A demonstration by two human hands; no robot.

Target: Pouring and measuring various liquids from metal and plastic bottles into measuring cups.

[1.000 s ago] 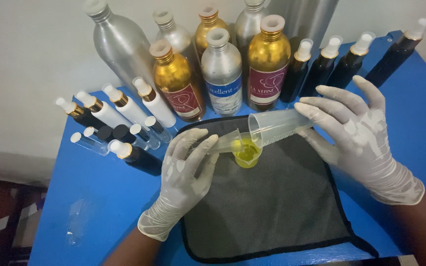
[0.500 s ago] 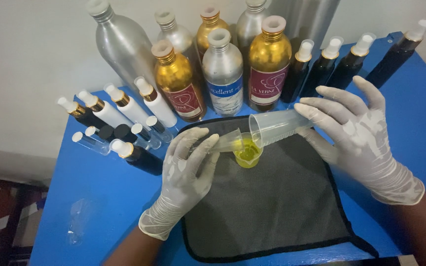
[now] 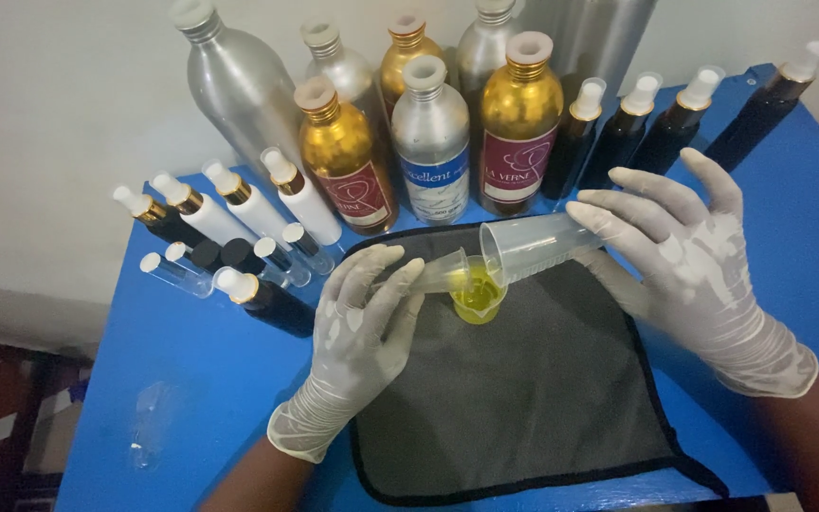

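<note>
The near half of the dark mat lies bare, so hands could pass freely there, and the blue tabletop to its near left is open apart from a clear vial lying flat. The middle of the mat is taken up by the left hand, the small yellow-filled beaker and the tilted clear cup held by the right hand. Beyond them, tall metal bottles stand close together and wall off the far side. Small white-capped bottles crowd the far left; dark spray bottles line the far right.
</note>
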